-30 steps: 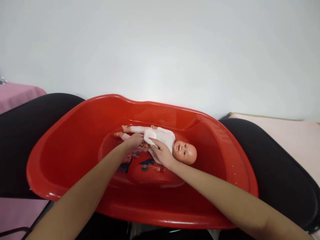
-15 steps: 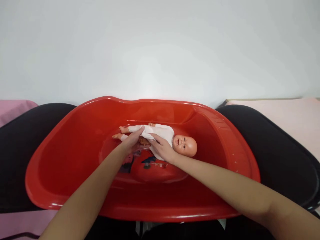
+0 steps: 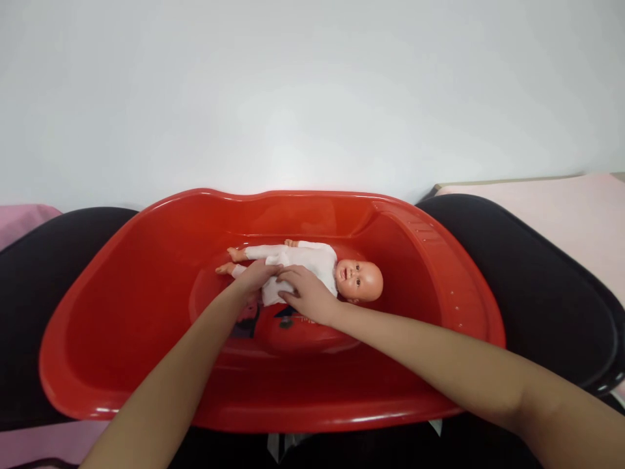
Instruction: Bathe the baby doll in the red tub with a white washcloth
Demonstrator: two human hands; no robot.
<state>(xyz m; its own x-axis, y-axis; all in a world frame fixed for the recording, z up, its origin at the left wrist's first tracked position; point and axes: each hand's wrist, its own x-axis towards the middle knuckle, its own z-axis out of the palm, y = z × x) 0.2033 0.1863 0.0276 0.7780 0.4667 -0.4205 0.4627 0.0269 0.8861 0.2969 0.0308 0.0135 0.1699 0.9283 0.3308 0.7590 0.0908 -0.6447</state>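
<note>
A baby doll [image 3: 361, 280] in a white suit lies on its back in the bottom of a red plastic baby tub [image 3: 122, 273], head to the right and feet to the left. My left hand [image 3: 256, 277] rests on the doll's hip and thigh, fingers closed on the white cloth. My right hand [image 3: 305, 293] lies over the doll's belly and near arm, fingers bent and pinching the white suit [image 3: 312, 257]. Both forearms reach in over the tub's near rim.
The tub sits on a black padded surface [image 3: 547, 293] that shows on both sides. Pink cloth [image 3: 561, 208] lies at the far right, and more pink at the far left [image 3: 24, 218]. A plain white wall stands behind. A printed picture marks the tub's floor.
Both hands have shifted slightly over the doll's middle and the white cloth now covers more of its lower body. The view has tilted a little; the doll stays in place.
</note>
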